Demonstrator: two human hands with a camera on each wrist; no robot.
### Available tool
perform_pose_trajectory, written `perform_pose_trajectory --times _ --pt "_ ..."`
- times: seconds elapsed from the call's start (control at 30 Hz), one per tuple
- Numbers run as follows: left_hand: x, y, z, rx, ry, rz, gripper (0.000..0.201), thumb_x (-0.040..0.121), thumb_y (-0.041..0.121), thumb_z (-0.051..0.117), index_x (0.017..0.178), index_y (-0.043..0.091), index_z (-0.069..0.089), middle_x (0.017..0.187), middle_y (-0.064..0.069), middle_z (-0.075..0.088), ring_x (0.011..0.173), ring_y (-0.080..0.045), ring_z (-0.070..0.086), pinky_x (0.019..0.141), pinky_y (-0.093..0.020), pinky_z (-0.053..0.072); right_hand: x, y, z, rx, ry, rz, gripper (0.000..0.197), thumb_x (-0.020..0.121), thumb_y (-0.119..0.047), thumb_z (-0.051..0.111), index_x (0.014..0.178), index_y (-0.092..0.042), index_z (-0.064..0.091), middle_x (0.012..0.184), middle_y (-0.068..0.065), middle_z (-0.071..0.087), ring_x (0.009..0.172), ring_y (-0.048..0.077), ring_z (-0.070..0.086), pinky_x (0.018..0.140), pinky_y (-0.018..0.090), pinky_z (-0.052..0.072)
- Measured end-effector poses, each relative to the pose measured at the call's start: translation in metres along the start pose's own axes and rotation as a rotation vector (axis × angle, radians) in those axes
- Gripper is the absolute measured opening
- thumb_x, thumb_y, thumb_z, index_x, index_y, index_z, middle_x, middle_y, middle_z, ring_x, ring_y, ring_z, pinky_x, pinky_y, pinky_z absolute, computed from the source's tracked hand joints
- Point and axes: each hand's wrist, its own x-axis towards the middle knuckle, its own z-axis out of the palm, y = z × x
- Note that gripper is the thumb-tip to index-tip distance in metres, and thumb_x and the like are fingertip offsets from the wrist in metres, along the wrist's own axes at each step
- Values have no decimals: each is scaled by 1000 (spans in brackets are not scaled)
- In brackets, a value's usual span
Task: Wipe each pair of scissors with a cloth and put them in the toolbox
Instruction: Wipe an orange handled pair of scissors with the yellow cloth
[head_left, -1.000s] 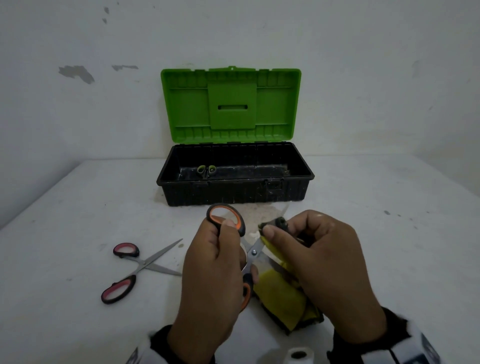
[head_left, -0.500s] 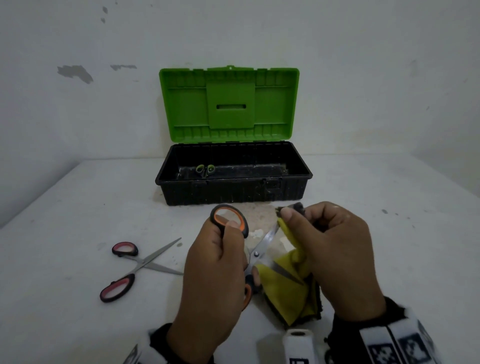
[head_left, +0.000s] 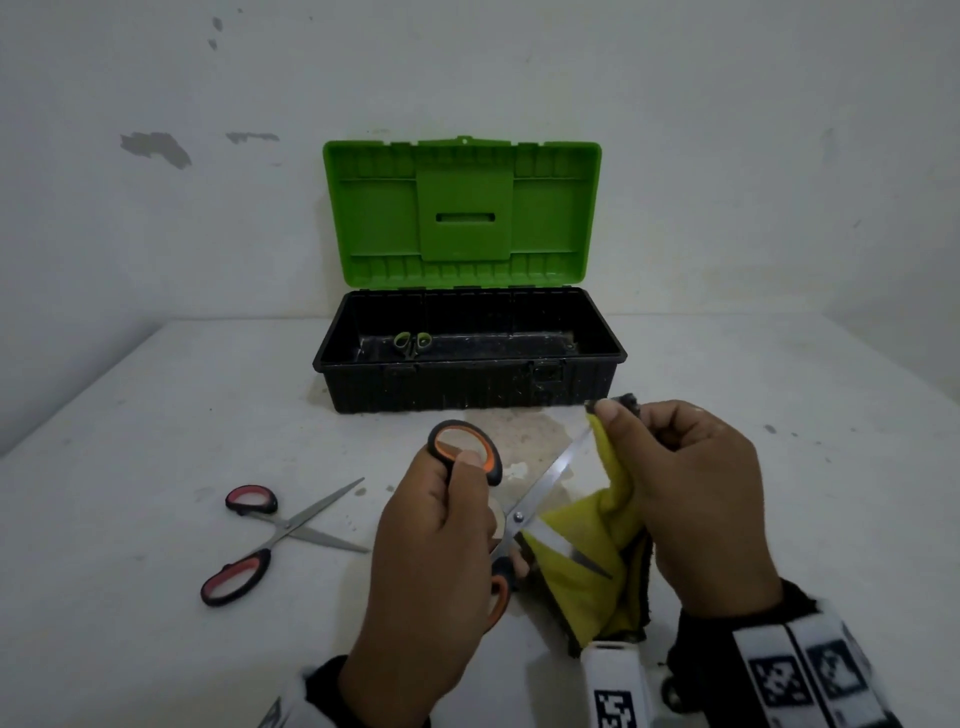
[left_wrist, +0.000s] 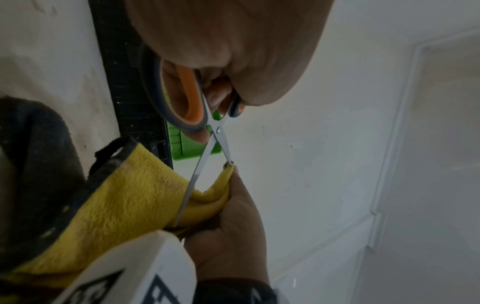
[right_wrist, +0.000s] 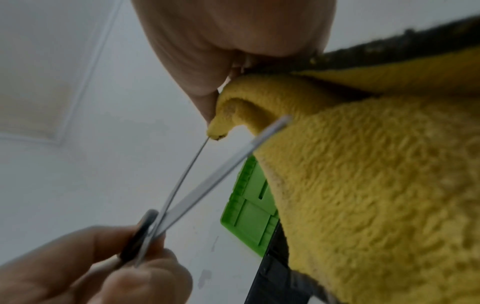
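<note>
The left hand grasps the orange-handled scissors by the handles, with the thumb pressed on the upper loop, and holds them above the counter with the blades spread apart. The right hand pinches a yellow cloth with a dark back side around the tip of the upper blade; the thumb and the curled fingers hold the fold tight there. The rest of the cloth hangs down under the right hand, and the lower blade lies across it. In the wrist views the two blades form a narrow V, and one tip goes into the pinched corner of the cloth. To the left of the left hand, a pair of red-handled scissors lies open on the counter, well apart from both hands. Beyond the hands stands the black toolbox with its green lid raised upright. Inside it, at the left part of the bottom, lies a small pair of green-handled scissors.
</note>
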Motion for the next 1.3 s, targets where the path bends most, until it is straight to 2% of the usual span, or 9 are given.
perform_pose_trajectory --times 0.13,0.23,0.33,0.4,0.6,1.03,1.1,1.2,1.3 --pt "3 1 -3 11 48 30 36 97 34 39 69 13 45 50 0 37 40 -18 46 43 -34 46 -16 -8 -7 -14 -12 -38 29 77 -34 79 65 -11 65 57 9 63 48 12 51 44 25 44" --pt "4 0 -2 71 45 120 38 98 42 37 76 16 52 54 -3 42 52 -34 55 48 -46 53 -32 -17 -2 -25 -108 -119 21 74 -27 82 63 -17 67 58 1 66 47 10 57 44 19 47" --pt "2 -3 4 144 97 210 39 94 51 35 79 20 55 61 3 51 53 -12 54 51 -31 51 -41 -15 9 -179 -216 -190 20 73 -30 82 63 -22 66 71 -11 67 63 6 63 53 9 45" --pt "-1 -4 8 213 133 316 43 93 58 31 79 24 54 63 5 52 58 -11 54 53 -24 48 -42 -10 15 -237 -214 -192 22 74 -34 80 64 -23 65 71 -12 66 68 4 61 57 9 46" --pt "-4 -11 9 364 196 543 29 96 42 35 79 23 49 64 3 49 56 -14 52 55 -24 45 -36 -3 20 -206 -112 -127 29 76 -35 81 61 -19 62 58 -5 62 59 9 59 51 14 45" --pt "0 1 -1 412 217 676 24 98 31 35 83 19 49 68 5 45 59 -8 47 55 -8 39 -34 -13 23 -118 -194 -150 30 77 -35 79 60 -19 59 62 -3 63 54 7 56 47 12 42" --pt "-2 3 -2 425 203 690 25 98 30 35 80 19 48 70 7 43 63 -7 46 57 -5 37 -30 -13 21 -120 -200 -147 31 77 -38 78 61 -19 60 60 0 63 52 10 58 47 17 46" --pt "-3 4 -1 437 187 693 24 97 27 36 78 18 46 69 6 41 65 -8 45 58 -4 37 -18 -10 18 -87 -134 -111 34 80 -41 76 65 -15 60 56 7 64 53 28 64 52 42 58" --pt "-2 4 -3 430 184 692 29 98 30 35 77 16 49 69 5 43 65 -8 46 59 -4 37 -20 -11 18 -79 -139 -100 35 81 -42 74 65 -15 58 55 10 64 52 34 63 53 49 56"
